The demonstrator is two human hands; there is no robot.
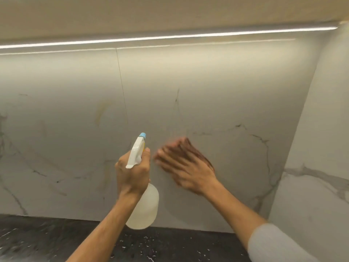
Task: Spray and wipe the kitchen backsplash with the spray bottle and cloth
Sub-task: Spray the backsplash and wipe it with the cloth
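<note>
1. the left hand [132, 173] is closed around the neck of a translucent white plastic spray bottle [142, 207], nozzle toward the pale marble-look backsplash [217, 91].
2. the right hand [186, 167], fingers flat and blurred, presses a dark brown cloth [200, 154] against the wall.
3. the bottle looks light and rigid, best held at the neck; the cloth is soft and limp.

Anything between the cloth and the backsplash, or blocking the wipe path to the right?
Nothing visible. The right hand presses the brown cloth flat on the backsplash, which is bare out to the corner. The spray bottle in the left hand sits left of it.
</note>
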